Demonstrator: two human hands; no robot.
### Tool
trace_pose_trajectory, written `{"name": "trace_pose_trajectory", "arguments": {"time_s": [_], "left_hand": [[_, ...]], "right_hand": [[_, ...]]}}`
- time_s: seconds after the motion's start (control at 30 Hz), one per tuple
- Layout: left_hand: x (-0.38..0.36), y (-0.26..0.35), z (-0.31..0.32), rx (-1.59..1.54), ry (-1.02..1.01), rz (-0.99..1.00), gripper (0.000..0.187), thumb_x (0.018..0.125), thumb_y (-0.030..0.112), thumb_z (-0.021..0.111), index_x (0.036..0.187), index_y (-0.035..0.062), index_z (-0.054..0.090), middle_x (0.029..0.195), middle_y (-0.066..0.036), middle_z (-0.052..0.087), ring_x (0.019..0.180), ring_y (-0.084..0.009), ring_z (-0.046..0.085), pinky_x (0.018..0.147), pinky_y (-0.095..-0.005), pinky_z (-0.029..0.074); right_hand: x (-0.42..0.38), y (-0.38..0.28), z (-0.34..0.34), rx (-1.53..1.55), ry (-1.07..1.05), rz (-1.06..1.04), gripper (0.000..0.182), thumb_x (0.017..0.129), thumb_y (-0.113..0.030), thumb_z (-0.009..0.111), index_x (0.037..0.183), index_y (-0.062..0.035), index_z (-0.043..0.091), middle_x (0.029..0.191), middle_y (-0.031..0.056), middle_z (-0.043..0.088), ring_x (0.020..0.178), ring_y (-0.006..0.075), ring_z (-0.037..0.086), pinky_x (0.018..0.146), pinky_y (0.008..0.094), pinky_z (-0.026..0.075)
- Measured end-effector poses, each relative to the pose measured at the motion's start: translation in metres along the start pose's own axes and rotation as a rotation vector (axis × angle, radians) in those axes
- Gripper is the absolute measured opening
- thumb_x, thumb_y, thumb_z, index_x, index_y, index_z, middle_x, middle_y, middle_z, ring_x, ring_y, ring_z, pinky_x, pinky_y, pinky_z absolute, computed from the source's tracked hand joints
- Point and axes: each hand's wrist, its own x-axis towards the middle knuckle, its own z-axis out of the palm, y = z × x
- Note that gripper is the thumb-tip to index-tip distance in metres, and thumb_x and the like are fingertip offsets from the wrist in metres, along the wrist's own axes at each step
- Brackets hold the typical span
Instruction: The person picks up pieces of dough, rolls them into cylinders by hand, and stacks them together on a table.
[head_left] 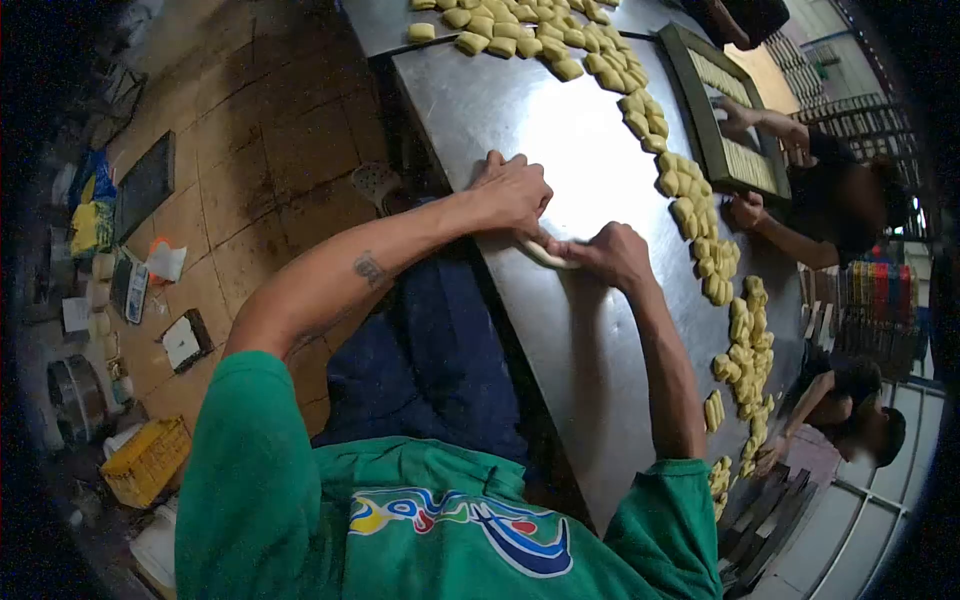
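- My green short-sleeved shirt (430, 562) bears a white, blue, red and yellow print (462, 512).
- My lower garment (425, 360) is dark navy.
- A dark tattoo (368, 267) marks my left forearm (412, 238).

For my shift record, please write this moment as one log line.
left hand: on pale dough strip | right hand: on same strip | surface: metal table | beyond: yellowish dough pieces, tray

Both hands (512, 192) on a pale, dough-like strip (546, 258) at a metal table (460, 105) (yellowish pieces (686, 213) beyond)
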Motion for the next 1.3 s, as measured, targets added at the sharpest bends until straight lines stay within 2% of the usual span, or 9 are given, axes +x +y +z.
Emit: {"name": "trace_pose_trajectory", "arguments": {"time_s": [0.07,0.13,0.2,0.3,0.37,0.43,0.47,0.87,1.3], "left_hand": [[-0.001,0.006,0.009,0.023,-0.01,-0.009,0.056,0.062,0.068,0.073,0.069,0.0141,0.059,0.092,-0.006,0.055,0.098,-0.0273,0.049,0.085,-0.0474,0.031],[-0.011,0.007,0.019,0.089,0.189,0.033,0.049,0.068,0.06,0.073,0.08,0.0128,0.067,0.095,-0.008,0.058,0.101,-0.0286,0.051,0.084,-0.0478,0.031],[-0.022,-0.002,0.018,0.04,0.155,0.052,0.046,0.071,0.058,0.071,0.081,0.0138,0.066,0.096,-0.008,0.058,0.1,-0.0281,0.051,0.084,-0.0478,0.031],[-0.02,-0.009,-0.002,-0.047,0.047,0.065,0.045,0.074,0.059,0.069,0.077,0.0153,0.064,0.096,-0.006,0.059,0.101,-0.027,0.051,0.085,-0.0465,0.032],[-0.017,-0.009,-0.01,-0.073,-0.04,0.034,0.048,0.072,0.062,0.069,0.074,0.0147,0.064,0.094,-0.007,0.059,0.101,-0.0272,0.051,0.085,-0.0464,0.032],[-0.014,-0.015,0.0,-0.064,0.044,0.097,0.05,0.069,0.064,0.07,0.072,0.0148,0.064,0.092,-0.007,0.059,0.1,-0.0277,0.051,0.085,-0.0462,0.032],[-0.012,-0.017,0.002,-0.024,0.038,0.117,0.047,0.072,0.062,0.069,0.073,0.0158,0.062,0.093,-0.004,0.057,0.102,-0.0254,0.05,0.083,-0.0457,0.033],[-0.006,-0.023,-0.001,-0.054,0.0,0.128,0.046,0.07,0.062,0.071,0.072,0.017,0.062,0.088,-0.002,0.058,0.098,-0.0233,0.052,0.083,-0.0445,0.033],[-0.013,-0.02,-0.001,-0.074,0.1,0.116,0.041,0.074,0.055,0.07,0.074,0.0148,0.064,0.092,-0.005,0.059,0.1,-0.0254,0.051,0.089,-0.0435,0.032]], "right_hand": [[-0.013,-0.021,-0.015,-0.025,-0.021,-0.004,0.08,0.067,-0.077,0.065,0.058,0.0025,0.065,0.051,0.0134,0.059,0.049,0.0249,0.061,0.052,0.0383,0.048],[-0.021,-0.023,-0.014,-0.041,-0.048,0.029,0.076,0.071,-0.073,0.065,0.063,0.0025,0.069,0.05,0.0127,0.059,0.048,0.0233,0.061,0.051,0.0375,0.047],[-0.028,-0.009,-0.001,0.133,-0.137,0.171,0.075,0.073,-0.072,0.064,0.063,0.0023,0.069,0.051,0.013,0.059,0.048,0.0221,0.059,0.051,0.038,0.046],[-0.031,0.007,0.003,0.219,-0.042,0.063,0.073,0.075,-0.07,0.064,0.065,0.0015,0.071,0.051,0.0125,0.059,0.046,0.0209,0.056,0.051,0.0381,0.045],[-0.025,0.012,-0.003,0.215,-0.077,0.059,0.071,0.074,-0.069,0.066,0.066,0.0005,0.072,0.049,0.0117,0.059,0.045,0.0199,0.055,0.051,0.0376,0.045],[-0.023,0.012,0.005,0.108,-0.027,0.001,0.07,0.071,-0.069,0.068,0.064,-0.0001,0.072,0.047,0.0109,0.058,0.044,0.019,0.054,0.049,0.0368,0.044],[-0.02,0.009,0.006,0.102,0.013,0.037,0.076,0.069,-0.078,0.062,0.059,-0.0027,0.07,0.047,0.0104,0.057,0.044,0.0236,0.057,0.05,0.0365,0.046],[-0.005,-0.025,-0.013,-0.133,0.017,0.031,0.088,0.066,-0.085,0.056,0.05,0.0012,0.06,0.047,0.0124,0.055,0.047,0.0252,0.059,0.05,0.0392,0.046],[-0.023,0.003,-0.004,0.138,0.104,0.05,0.073,0.069,-0.077,0.062,0.06,-0.0045,0.071,0.048,0.0104,0.058,0.047,0.0239,0.059,0.05,0.0372,0.047]]}}
